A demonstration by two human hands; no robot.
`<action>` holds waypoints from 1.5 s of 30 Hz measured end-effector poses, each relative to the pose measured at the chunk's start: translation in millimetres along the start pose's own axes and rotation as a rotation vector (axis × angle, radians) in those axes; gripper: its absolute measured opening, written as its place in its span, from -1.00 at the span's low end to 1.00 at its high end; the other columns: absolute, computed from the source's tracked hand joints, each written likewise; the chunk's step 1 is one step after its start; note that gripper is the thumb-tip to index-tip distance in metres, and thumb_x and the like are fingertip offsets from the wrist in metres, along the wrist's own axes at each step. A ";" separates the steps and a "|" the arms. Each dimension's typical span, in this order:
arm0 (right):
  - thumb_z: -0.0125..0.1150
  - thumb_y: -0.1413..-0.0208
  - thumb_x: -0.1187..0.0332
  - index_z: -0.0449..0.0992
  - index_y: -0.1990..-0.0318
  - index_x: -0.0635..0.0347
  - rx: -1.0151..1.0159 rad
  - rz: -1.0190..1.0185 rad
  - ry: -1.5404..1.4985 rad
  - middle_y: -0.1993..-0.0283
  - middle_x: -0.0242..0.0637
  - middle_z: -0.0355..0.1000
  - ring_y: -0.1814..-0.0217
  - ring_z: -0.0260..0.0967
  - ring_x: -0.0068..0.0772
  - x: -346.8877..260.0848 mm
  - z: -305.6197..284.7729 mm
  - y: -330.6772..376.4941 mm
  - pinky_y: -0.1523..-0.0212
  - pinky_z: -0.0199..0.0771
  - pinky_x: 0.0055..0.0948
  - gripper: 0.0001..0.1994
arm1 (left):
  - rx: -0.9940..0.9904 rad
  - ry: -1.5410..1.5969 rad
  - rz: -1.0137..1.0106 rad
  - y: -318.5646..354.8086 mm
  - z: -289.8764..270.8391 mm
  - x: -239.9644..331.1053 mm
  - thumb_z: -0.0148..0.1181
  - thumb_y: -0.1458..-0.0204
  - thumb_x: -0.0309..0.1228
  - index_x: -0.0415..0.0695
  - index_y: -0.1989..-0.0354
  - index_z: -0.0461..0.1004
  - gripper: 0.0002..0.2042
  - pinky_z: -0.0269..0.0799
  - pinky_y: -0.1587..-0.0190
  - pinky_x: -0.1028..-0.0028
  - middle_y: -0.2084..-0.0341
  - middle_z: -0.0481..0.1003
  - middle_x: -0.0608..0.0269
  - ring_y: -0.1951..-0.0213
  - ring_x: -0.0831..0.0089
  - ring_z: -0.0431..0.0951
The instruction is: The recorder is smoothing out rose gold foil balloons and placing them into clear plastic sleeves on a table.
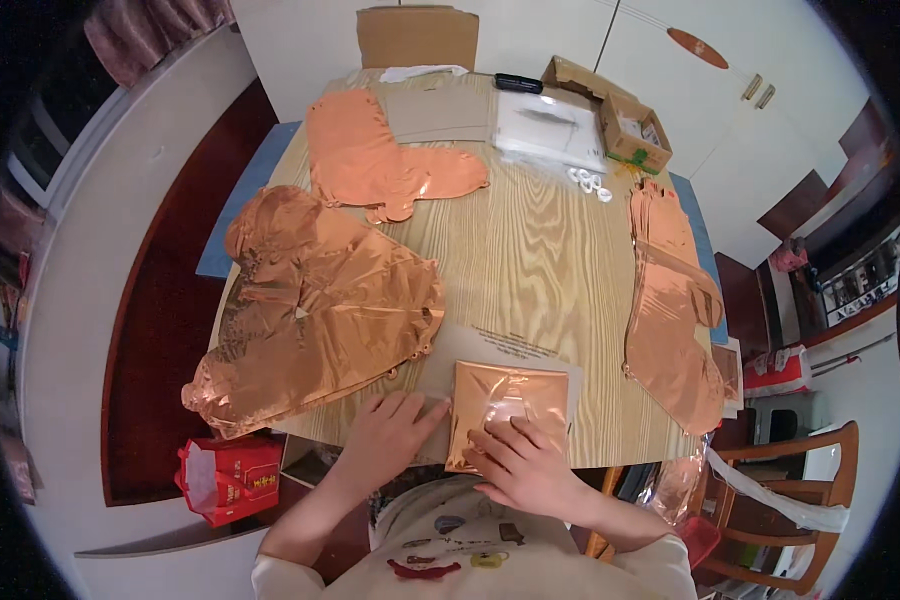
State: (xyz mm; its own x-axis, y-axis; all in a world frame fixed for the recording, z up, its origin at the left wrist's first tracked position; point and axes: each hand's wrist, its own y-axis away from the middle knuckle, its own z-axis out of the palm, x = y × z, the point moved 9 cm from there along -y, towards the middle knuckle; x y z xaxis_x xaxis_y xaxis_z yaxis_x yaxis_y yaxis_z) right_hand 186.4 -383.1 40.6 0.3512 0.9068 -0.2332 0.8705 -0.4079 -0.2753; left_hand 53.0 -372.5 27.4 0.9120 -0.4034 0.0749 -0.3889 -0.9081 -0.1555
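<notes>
Copper-coloured folded foil square (542, 398) under a right hand (522, 468), at the lower centre of the frame.

The right hand lies palm down on the shiny square, fingers loosely bent and slightly apart; the left hand (388, 438) rests palm down just left of it, fingers loosely spread and gripping nothing visible, its index fingertip too close to the square's edge to tell whether it touches. Beneath the square lies a transparent plastic sleeve with dark print (458, 345), on the pale wood-grain table (540, 235). Springy foil could unfold if the right hand lifted early; uneven pressure might crease it or slide it off the near table edge. A leftward sweep could disturb the large crinkled copper foil sheets (335, 300) at left.
</notes>
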 end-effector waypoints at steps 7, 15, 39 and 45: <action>0.31 0.01 0.22 0.49 0.00 0.16 0.035 0.071 -0.059 -0.12 -0.20 0.36 -0.22 0.26 -0.16 6.1 6.7 -1.7 -0.27 0.21 -0.10 -0.59 | -0.075 0.087 -0.031 -2.6 10.5 -6.3 0.05 -0.03 -0.45 0.19 -0.13 0.46 -0.56 0.29 0.04 0.21 0.20 0.42 0.26 0.09 0.27 0.45; 0.32 0.00 0.25 0.46 -0.05 0.17 0.039 0.125 -0.118 -0.14 -0.16 0.34 -0.27 0.25 -0.10 11.8 13.1 -5.5 -0.28 0.23 -0.08 -0.56 | -0.062 0.185 -0.024 1.1 12.5 -10.0 0.12 0.09 -0.50 0.21 0.01 0.56 -0.57 0.29 -0.02 0.17 0.15 0.39 0.24 0.03 0.19 0.38; 0.23 -0.04 0.11 0.56 0.02 -0.04 -0.074 0.142 -0.005 -0.20 -0.15 0.31 -0.44 0.03 0.04 17.1 25.0 -10.4 -0.38 -0.17 0.33 -0.65 | 0.067 0.264 0.148 -34.8 -11.6 6.1 0.21 -0.02 -0.29 -0.10 -0.10 0.45 -0.57 0.22 -0.15 0.24 -0.06 0.44 0.23 -0.14 0.29 0.39; 0.25 -0.05 0.12 0.56 0.17 -0.01 -0.081 0.131 -0.027 -0.25 -0.11 0.22 -0.49 -0.10 0.06 16.4 26.7 -8.2 -0.42 -0.31 0.27 -0.75 | 0.026 0.194 0.232 -40.5 16.5 19.9 0.11 -0.12 -0.18 -0.21 -0.24 0.29 -0.45 0.16 -0.24 0.21 -0.24 0.33 0.12 -0.28 0.30 0.29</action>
State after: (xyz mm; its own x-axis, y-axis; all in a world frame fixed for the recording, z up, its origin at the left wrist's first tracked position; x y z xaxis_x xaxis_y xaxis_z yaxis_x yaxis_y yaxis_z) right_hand 175.7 -367.7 14.1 0.4556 0.8426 -0.2871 0.8429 -0.5120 -0.1651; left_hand 89.1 -341.9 18.9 0.7558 -0.6164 0.2210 -0.5784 -0.7867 -0.2159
